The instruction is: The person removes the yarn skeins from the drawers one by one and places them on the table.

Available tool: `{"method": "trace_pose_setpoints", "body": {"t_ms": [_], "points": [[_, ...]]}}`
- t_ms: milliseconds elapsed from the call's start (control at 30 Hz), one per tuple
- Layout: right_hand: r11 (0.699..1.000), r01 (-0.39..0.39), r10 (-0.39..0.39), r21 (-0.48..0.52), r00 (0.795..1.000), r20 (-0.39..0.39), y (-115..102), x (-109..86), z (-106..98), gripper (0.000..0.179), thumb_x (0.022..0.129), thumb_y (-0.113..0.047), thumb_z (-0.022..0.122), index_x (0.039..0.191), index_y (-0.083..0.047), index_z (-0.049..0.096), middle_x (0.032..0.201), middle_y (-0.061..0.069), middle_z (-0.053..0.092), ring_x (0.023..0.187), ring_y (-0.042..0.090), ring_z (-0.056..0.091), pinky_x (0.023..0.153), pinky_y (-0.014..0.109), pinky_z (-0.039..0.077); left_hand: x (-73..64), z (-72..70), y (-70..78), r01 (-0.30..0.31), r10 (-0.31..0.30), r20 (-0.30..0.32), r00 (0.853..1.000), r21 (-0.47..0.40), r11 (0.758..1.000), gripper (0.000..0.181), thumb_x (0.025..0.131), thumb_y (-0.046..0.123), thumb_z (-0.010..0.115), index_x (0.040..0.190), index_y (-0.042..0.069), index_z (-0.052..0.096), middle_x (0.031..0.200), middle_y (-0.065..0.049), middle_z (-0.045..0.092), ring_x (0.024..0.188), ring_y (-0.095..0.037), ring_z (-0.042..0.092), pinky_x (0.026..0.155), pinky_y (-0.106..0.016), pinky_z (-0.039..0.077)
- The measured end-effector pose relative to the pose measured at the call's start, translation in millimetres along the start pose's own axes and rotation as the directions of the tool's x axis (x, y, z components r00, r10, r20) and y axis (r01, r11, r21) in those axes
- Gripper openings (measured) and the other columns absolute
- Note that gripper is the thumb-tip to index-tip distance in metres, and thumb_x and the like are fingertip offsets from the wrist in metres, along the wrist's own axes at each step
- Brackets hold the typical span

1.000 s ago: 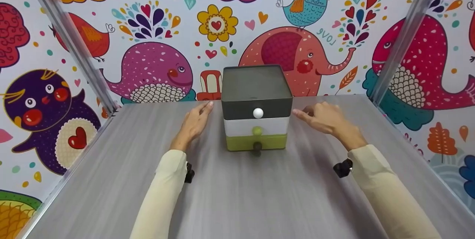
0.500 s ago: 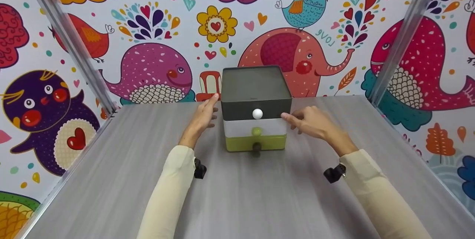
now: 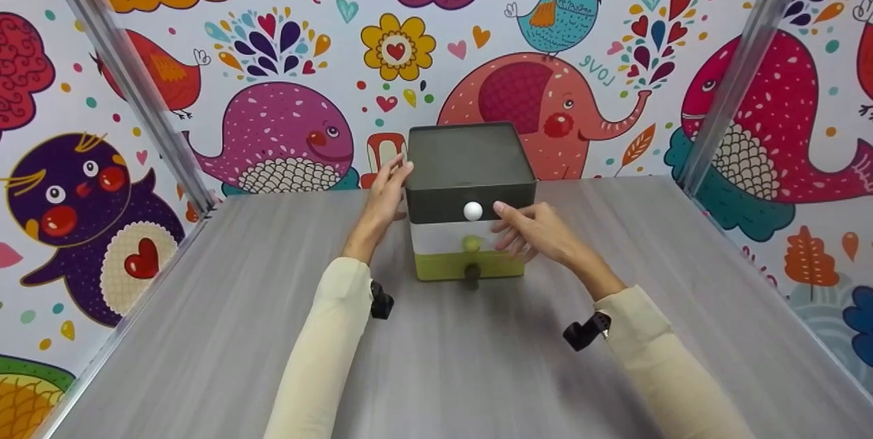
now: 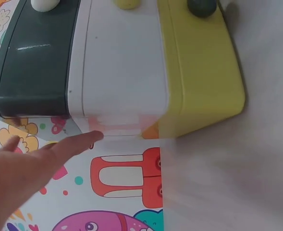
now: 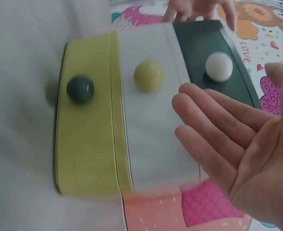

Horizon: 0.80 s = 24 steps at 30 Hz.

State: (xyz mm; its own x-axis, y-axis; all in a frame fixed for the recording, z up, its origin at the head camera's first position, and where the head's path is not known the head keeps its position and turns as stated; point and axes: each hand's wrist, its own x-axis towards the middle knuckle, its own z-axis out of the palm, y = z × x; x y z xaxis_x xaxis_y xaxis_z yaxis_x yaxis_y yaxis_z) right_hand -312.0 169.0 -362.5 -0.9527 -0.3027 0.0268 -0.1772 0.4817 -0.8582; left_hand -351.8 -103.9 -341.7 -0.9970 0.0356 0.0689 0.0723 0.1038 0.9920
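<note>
Cartoon-print white walls [image 3: 300, 37] around a grey wood-grain table [image 3: 204, 330]; square three-tier drawer box [image 3: 440, 206], dark grey over white over olive-green, likely plastic, sits near the back. Probably light, stiff, slippery: brace a side. Left hand [image 3: 382, 204] uncurled at its left side, contact unclear; right hand [image 3: 542, 231] fingers extended, gripping nothing, near round white knob [image 3: 472, 211], likely pull point

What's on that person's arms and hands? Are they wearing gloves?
No gloves: the left hand and right hand are both bare. The left sleeve and right sleeve are long, plain and pale cream. By each cuff sits a small, chunky black gadget, one on the left wrist and one on the right.
</note>
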Motion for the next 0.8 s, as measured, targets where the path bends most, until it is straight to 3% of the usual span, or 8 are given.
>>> {"method": "trace_pose_setpoints", "body": {"t_ms": [167,467,600,800], "points": [[0.991,-0.027,0.028,0.128,1.0,-0.006,-4,3.5,14,0.068,0.097,-0.063,0.048,0.107,-0.002,0.076,0.091,0.012,0.078,0.078,0.031,0.076,0.059,0.031,0.057,5.0,1.9,1.5,-0.038,0.038,0.008,0.999,-0.014,0.999,0.056,0.102,0.039,0.049,0.154,0.022,0.036,0.164,-0.012,0.025,0.148,-0.041,0.03,0.106,-0.071,0.036],[0.942,-0.099,0.12,0.322,0.992,-0.045,-7,9.5,38,0.07,0.096,-0.066,0.048,0.105,-0.002,0.076,0.088,0.011,0.078,0.07,0.022,0.075,0.068,0.043,0.061,12.9,3.5,1.8,-0.048,0.047,0.029,0.998,0.009,0.999,0.05,0.104,0.042,0.047,0.15,0.022,0.043,0.166,-0.006,0.023,0.153,-0.033,0.023,0.107,-0.072,0.034],[0.917,-0.125,0.145,0.378,0.989,-0.025,-7,14.3,46,0.071,0.095,-0.067,0.048,0.108,-0.002,0.075,0.088,0.011,0.078,0.068,0.021,0.074,0.065,0.04,0.061,16.8,4.3,-0.3,-0.05,0.049,0.038,0.998,0.034,0.998,0.045,0.104,0.036,0.048,0.146,0.02,0.049,0.162,-0.007,0.031,0.147,-0.03,0.034,0.11,-0.064,0.037],[0.885,-0.15,0.175,0.44,0.984,-0.016,-6,21.3,55,0.066,0.098,-0.061,0.047,0.111,-0.003,0.074,0.087,0.012,0.078,0.067,0.021,0.074,0.062,0.036,0.06,20.3,2.6,-2.2,0.024,-0.026,0.089,0.996,0.019,1.0,0.041,0.105,0.024,0.044,0.145,0.023,0.05,0.15,-0.012,0.042,0.12,-0.033,0.055,0.101,-0.057,0.048]]}}
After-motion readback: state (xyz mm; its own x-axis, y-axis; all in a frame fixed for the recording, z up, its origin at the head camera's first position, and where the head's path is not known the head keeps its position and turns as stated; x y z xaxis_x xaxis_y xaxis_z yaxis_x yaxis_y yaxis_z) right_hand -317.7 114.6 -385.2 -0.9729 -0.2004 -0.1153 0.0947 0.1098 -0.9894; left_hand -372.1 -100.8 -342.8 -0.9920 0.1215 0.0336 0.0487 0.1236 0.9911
